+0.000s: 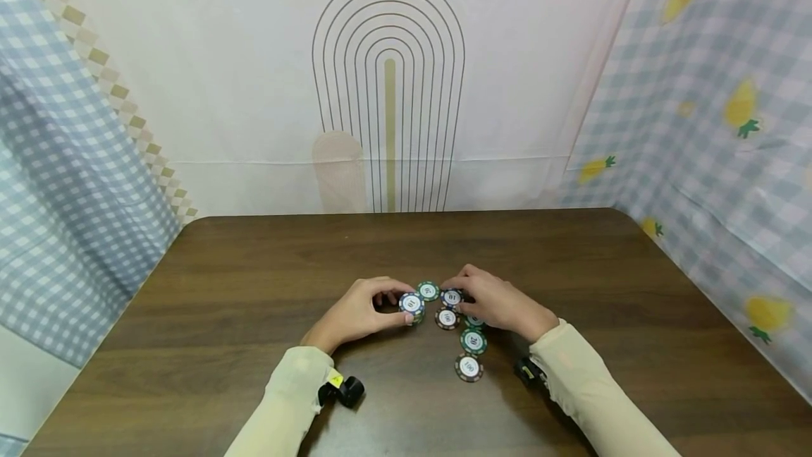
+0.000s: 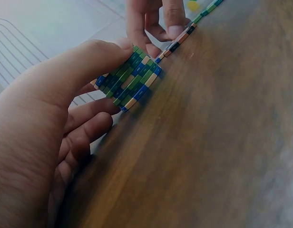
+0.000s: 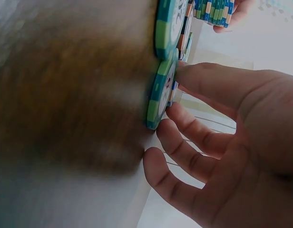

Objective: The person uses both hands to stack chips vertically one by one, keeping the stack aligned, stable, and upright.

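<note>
My left hand (image 1: 363, 307) grips a stack of poker chips (image 1: 411, 303) between thumb and fingers; a blue chip marked 10 tops it. Side on in the left wrist view, the stack (image 2: 129, 80) shows blue and green edges and stands on the table. With thumb and forefinger my right hand (image 1: 497, 302) pinches a single blue chip (image 1: 451, 297) lying on the table. A green chip (image 1: 428, 291) lies between the two hands. Just nearer than the pinched chip is a dark chip (image 1: 447, 318). Another green chip (image 3: 161, 95) is partly hidden under the right hand in the head view.
A green chip marked 20 (image 1: 474, 341) and a dark chip marked 100 (image 1: 469, 368) lie in a row toward the front. The brown wooden table (image 1: 209, 316) meets a white patterned cloth (image 1: 254, 90) at the back, with checked cloths on both sides.
</note>
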Action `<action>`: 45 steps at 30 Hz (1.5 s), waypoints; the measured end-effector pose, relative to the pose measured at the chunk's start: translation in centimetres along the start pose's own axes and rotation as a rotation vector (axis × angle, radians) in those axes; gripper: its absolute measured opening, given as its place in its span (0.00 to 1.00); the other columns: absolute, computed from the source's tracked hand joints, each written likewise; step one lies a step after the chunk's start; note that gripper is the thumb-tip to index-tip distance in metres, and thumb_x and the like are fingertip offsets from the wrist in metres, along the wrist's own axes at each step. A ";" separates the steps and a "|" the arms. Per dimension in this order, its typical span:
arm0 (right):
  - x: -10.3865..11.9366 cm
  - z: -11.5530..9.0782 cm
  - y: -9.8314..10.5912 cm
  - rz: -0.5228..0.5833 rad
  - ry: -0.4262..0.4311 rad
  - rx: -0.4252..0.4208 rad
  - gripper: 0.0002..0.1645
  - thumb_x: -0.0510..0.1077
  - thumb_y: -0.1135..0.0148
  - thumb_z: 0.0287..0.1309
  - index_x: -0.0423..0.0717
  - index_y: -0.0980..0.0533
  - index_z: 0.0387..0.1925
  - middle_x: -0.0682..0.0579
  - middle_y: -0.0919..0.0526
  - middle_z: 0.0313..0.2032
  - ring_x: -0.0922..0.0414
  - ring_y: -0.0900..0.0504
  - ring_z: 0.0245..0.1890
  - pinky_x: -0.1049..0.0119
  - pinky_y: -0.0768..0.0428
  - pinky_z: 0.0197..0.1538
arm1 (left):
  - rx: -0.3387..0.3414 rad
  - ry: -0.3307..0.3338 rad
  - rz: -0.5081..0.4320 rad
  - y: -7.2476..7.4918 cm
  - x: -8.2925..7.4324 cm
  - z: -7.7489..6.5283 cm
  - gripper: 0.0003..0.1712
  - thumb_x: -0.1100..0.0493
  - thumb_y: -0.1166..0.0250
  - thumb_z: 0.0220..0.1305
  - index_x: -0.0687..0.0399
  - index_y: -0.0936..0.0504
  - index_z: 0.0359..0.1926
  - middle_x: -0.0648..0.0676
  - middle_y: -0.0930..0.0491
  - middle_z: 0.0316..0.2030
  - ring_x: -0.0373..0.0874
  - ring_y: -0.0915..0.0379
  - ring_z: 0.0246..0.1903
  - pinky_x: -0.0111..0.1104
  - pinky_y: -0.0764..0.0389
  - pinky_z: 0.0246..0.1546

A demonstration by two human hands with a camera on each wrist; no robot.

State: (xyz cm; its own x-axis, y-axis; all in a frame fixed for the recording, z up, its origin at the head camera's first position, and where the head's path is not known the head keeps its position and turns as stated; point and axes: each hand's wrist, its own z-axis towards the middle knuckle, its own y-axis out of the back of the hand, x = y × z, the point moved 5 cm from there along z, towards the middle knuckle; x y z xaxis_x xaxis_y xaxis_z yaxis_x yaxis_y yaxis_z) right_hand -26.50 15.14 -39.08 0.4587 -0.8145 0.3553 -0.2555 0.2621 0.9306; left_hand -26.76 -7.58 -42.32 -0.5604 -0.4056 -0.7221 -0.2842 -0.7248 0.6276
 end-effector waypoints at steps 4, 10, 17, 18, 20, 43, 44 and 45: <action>0.0 -0.1 -0.1 -0.011 0.004 0.010 0.24 0.40 0.31 0.70 0.48 0.20 0.66 0.49 0.22 0.51 0.57 0.21 0.45 0.54 0.19 0.46 | 0.005 0.005 -0.003 0.0 -0.1 -0.1 0.23 0.48 0.22 0.63 0.43 0.12 0.58 0.41 0.14 0.44 0.37 0.22 0.38 0.33 0.22 0.39; 0.1 -0.2 -0.1 -0.016 -0.002 0.016 0.25 0.40 0.31 0.71 0.46 0.22 0.67 0.50 0.23 0.50 0.59 0.22 0.42 0.56 0.20 0.44 | 0.008 0.007 -0.003 0.0 0.0 0.0 0.23 0.48 0.22 0.63 0.43 0.12 0.59 0.41 0.14 0.44 0.37 0.22 0.38 0.33 0.22 0.39; 0.2 -0.1 -0.2 -0.022 -0.002 0.023 0.25 0.41 0.31 0.71 0.46 0.22 0.67 0.50 0.23 0.50 0.60 0.22 0.41 0.57 0.19 0.44 | 0.010 0.009 0.010 0.0 0.1 -0.1 0.24 0.48 0.22 0.62 0.43 0.13 0.59 0.41 0.14 0.44 0.36 0.22 0.38 0.33 0.22 0.40; 0.2 0.0 -0.2 -0.024 0.001 0.027 0.25 0.41 0.32 0.71 0.46 0.22 0.67 0.49 0.24 0.50 0.60 0.22 0.41 0.57 0.20 0.43 | 0.010 0.009 0.010 0.0 0.1 -0.2 0.24 0.48 0.22 0.62 0.43 0.13 0.59 0.41 0.14 0.44 0.36 0.22 0.38 0.33 0.22 0.40; 0.3 0.0 -0.3 -0.030 0.009 0.034 0.25 0.41 0.32 0.72 0.46 0.23 0.67 0.49 0.24 0.51 0.59 0.23 0.41 0.58 0.20 0.43 | 0.007 0.007 0.013 0.0 0.1 -0.2 0.24 0.48 0.22 0.62 0.44 0.13 0.59 0.41 0.14 0.44 0.36 0.22 0.38 0.33 0.22 0.40; 0.3 -0.3 -0.2 -0.179 -0.026 -0.049 0.17 0.52 0.29 0.54 0.49 0.25 0.40 0.56 0.24 0.35 0.59 0.27 0.30 0.58 0.23 0.35 | 0.004 -0.003 0.019 0.0 0.0 -0.2 0.25 0.49 0.21 0.60 0.45 0.12 0.58 0.42 0.14 0.43 0.36 0.22 0.38 0.32 0.22 0.40; 0.3 -0.3 -0.2 -0.185 -0.024 -0.059 0.17 0.53 0.29 0.55 0.50 0.25 0.39 0.57 0.25 0.34 0.60 0.27 0.29 0.58 0.23 0.35 | 0.004 -0.006 0.019 0.0 0.0 -0.2 0.25 0.49 0.21 0.60 0.45 0.12 0.58 0.42 0.14 0.44 0.35 0.22 0.39 0.32 0.22 0.40; 0.3 -0.4 -0.1 -0.184 -0.021 -0.068 0.16 0.53 0.30 0.55 0.50 0.25 0.38 0.57 0.25 0.34 0.60 0.27 0.29 0.58 0.23 0.34 | 0.004 -0.009 0.019 0.0 -0.1 -0.1 0.25 0.49 0.21 0.60 0.46 0.12 0.58 0.42 0.14 0.43 0.36 0.22 0.39 0.32 0.22 0.40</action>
State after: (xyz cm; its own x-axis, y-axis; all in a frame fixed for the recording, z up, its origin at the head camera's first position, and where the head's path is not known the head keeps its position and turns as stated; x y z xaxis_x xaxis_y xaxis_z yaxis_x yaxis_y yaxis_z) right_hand -26.05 15.08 -39.07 0.4742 -0.8624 0.1770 -0.1105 0.1412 0.9838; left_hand -26.61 -7.60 -42.32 -0.5729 -0.4138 -0.7074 -0.2764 -0.7150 0.6421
